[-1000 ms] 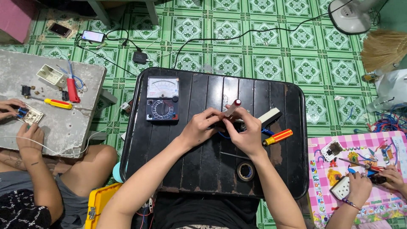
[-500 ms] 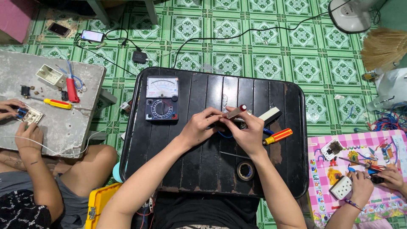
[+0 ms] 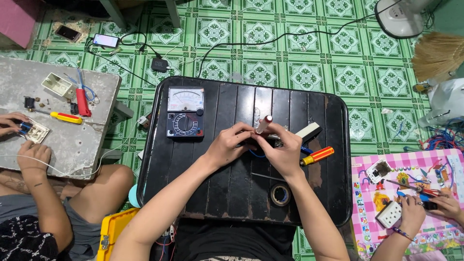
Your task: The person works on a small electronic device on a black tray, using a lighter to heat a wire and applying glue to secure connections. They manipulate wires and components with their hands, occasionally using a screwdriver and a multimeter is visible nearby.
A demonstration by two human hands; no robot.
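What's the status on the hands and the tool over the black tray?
Left hand and right hand pinched together over black tray, gripping a red-tipped tool. Held part hidden by fingers. Multimeter, orange screwdriver, tape roll lie clear.

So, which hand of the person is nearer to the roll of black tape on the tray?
Right. The right hand is just above the roll of black tape, apart from it. The left hand is farther, up and to the left.

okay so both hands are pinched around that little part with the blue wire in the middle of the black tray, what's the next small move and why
Probably keep the left hand pinching the small part and steady the pen-like tool in the right hand onto it. Both hands meet over the blue wire, and the tool's tip is hidden, so this is a guess.
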